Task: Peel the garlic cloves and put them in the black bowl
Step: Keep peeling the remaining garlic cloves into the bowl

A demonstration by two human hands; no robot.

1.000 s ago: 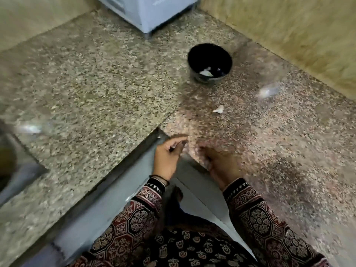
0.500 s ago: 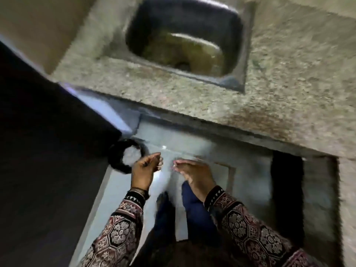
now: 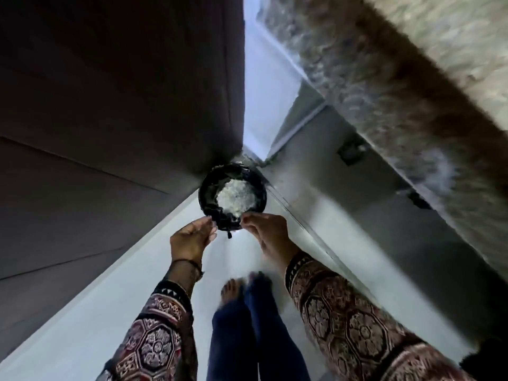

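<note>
Neither the black bowl nor any garlic cloves are in view. I am looking down at the floor. A small round black bin [image 3: 204, 188] with a dark liner stands there, holding a heap of white papery peels [image 3: 235, 195]. Both hands hover just over the bin's near rim. My left hand [image 3: 192, 240] is cupped with its fingers close together. My right hand [image 3: 268, 232] has its fingertips pinched over the rim. Whether either hand holds a scrap of peel is too blurred to tell.
A tall dark cabinet or appliance [image 3: 110, 105] fills the left side, right against the bin. The speckled stone counter edge [image 3: 384, 86] runs diagonally across the upper right, with grey cupboard fronts [image 3: 357, 215] below it. My feet [image 3: 231, 291] stand on the pale floor [image 3: 96, 312].
The view has swung from the counter with the black bowl, past the sink, down to the floor. Both hands have moved from the counter edge to just above the bin.
</note>
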